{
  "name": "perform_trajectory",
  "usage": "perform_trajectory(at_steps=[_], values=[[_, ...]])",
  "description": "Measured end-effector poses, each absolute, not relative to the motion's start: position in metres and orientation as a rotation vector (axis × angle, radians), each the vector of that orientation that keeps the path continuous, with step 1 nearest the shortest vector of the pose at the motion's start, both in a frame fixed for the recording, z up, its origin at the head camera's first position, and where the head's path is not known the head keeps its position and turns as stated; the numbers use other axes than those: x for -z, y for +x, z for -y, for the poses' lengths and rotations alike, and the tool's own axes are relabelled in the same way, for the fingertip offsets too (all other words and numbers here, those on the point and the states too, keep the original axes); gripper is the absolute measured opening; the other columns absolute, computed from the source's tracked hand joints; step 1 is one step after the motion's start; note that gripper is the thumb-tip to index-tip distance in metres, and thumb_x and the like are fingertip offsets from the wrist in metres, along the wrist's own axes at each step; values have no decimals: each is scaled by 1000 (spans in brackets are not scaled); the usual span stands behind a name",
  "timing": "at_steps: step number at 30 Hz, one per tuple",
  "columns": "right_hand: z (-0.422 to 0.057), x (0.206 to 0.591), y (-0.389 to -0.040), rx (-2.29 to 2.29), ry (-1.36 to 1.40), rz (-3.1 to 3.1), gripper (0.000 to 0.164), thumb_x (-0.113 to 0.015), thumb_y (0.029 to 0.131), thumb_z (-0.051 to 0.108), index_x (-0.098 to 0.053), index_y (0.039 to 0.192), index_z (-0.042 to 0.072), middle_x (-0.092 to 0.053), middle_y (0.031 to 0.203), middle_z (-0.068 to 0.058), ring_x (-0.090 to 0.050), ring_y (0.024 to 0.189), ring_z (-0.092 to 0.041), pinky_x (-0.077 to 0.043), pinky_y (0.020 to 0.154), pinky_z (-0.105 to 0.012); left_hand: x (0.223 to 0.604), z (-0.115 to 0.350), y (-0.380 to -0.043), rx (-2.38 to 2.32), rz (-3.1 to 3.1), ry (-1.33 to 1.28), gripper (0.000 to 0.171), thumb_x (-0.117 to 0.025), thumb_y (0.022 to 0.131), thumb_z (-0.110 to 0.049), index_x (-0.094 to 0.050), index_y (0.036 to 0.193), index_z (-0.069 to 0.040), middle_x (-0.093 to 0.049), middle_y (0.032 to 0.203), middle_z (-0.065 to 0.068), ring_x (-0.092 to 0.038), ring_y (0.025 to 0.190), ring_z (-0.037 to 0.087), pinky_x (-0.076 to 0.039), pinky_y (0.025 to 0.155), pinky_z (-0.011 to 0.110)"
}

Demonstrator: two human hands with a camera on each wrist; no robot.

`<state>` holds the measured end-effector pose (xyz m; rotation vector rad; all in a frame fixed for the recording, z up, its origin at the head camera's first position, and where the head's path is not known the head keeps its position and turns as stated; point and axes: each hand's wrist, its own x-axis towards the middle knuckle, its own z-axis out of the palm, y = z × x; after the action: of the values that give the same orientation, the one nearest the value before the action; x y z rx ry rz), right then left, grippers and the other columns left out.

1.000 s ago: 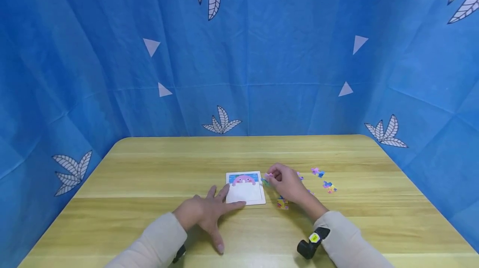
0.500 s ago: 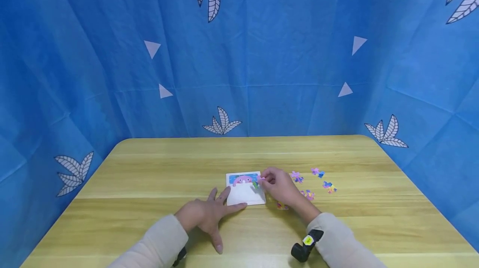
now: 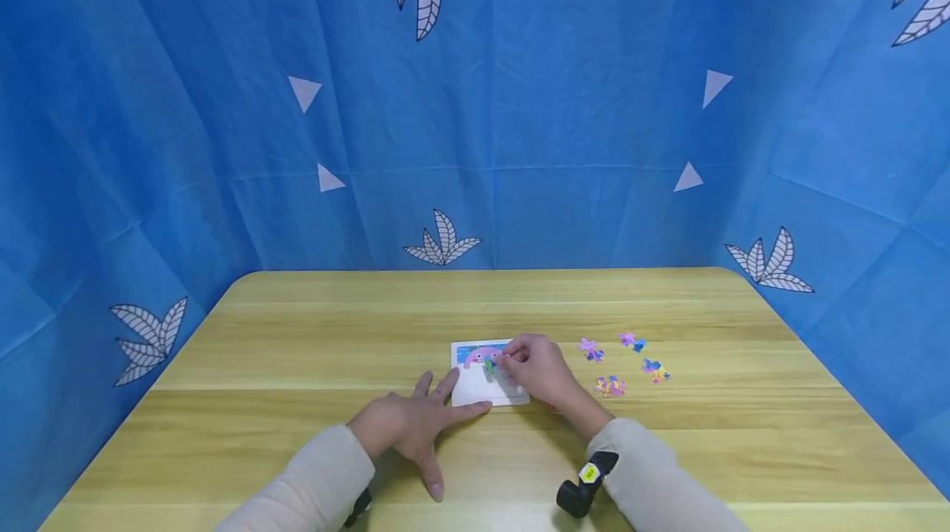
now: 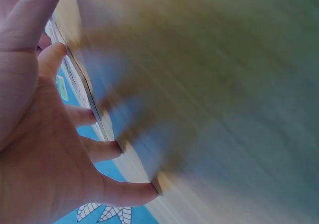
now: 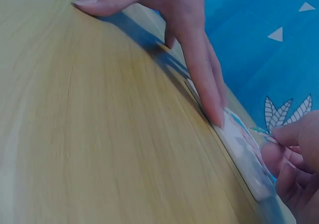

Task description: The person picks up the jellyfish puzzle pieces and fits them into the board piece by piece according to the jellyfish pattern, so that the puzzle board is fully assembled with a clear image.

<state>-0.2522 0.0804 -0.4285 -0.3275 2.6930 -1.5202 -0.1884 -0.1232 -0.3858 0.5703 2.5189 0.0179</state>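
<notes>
A white puzzle board (image 3: 475,390) lies on the table, its upper strip filled with a pink character on blue. My left hand (image 3: 411,425) spreads its fingers at the board's left side, one finger along the near edge. In the left wrist view the left fingers (image 4: 102,150) are straight, their tips down on the table and board. My right hand (image 3: 543,369) pinches a puzzle piece (image 3: 490,367) with green on it over the board, just below the pink character. The right wrist view shows that piece edge-on between thumb and fingertip of the right hand (image 5: 296,157).
Right of the board lie several loose puzzle pieces: a pink and blue group (image 3: 591,350), another group (image 3: 632,341) farther back, a blue and yellow group (image 3: 656,370), and a pink and yellow group (image 3: 610,386). A blue curtain (image 3: 564,103) hangs behind the wooden table (image 3: 334,326).
My right hand has carried the puzzle piece left from beside the board to over its middle, uncovering loose pieces on the right. The left hand stays at the board.
</notes>
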Motion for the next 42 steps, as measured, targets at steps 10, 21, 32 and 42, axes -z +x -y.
perform_trajectory(at_steps=[10, 21, 32, 42], values=[[-64, 430, -254, 1506, -341, -2600, 10, -67, 87, 11, -66, 84, 2, -64, 68, -4, -62, 56, -12, -51, 51, -26, 387, 123, -190, -33, -2511, 560, 110, -82, 52, -55, -14, 138, -65, 3, 160, -1, -5, 144, 39, -38, 90, 69], [-52, 430, -255, 1507, -355, -2528, 11, -65, 88, 12, -65, 88, 1, -66, 72, -4, -64, 58, -12, -51, 49, -24, 387, 123, -190, -13, -2505, 564, 109, -81, 53, -56, -13, 138, -65, 5, 160, -3, -3, 144, 38, -35, 92, 70], [-45, 433, -257, 1501, -331, -2534, 8, -66, 86, 8, -65, 86, 0, -66, 69, -5, -64, 55, -12, -52, 51, -24, 385, 122, -190, -2, -2498, 550, 110, -81, 53, -56, -12, 139, -64, 6, 160, -3, -3, 144, 39, -35, 93, 69], [-42, 433, -259, 1438, -236, -2572, 11, -69, 84, 12, -63, 82, 3, -64, 63, -4, -62, 54, -13, -50, 49, -24, 384, 121, -190, 13, -2499, 567, 111, -81, 53, -57, -11, 140, -63, 7, 160, -3, -4, 144, 40, -38, 89, 68]])
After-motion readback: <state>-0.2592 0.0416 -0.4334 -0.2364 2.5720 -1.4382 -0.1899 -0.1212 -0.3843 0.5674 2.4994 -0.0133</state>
